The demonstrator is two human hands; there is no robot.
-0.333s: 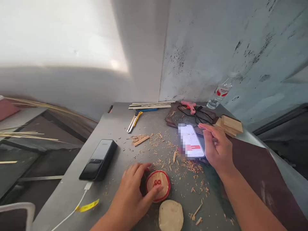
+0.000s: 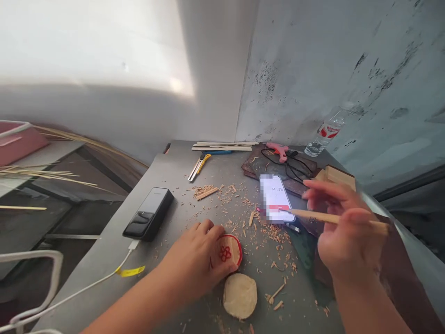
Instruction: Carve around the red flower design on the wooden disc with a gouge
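The left hand (image 2: 200, 253) lies flat over a round wooden disc (image 2: 227, 250) with a red rim and a small red flower mark, its fingers curled around the disc's left edge and the thumb pressing its face. The disc sits on the grey metal worktop (image 2: 167, 278), among pale wood shavings (image 2: 274, 234). Just in front of it lies a plain, rough-cut wooden round (image 2: 239, 295). The right hand (image 2: 342, 232) hovers above the worktop, fingers pinching a thin, straight wooden stick (image 2: 313, 215) whose tip points at a lit phone (image 2: 276, 197). A glossy black power bank (image 2: 149, 213) with a white cable lies to the left.
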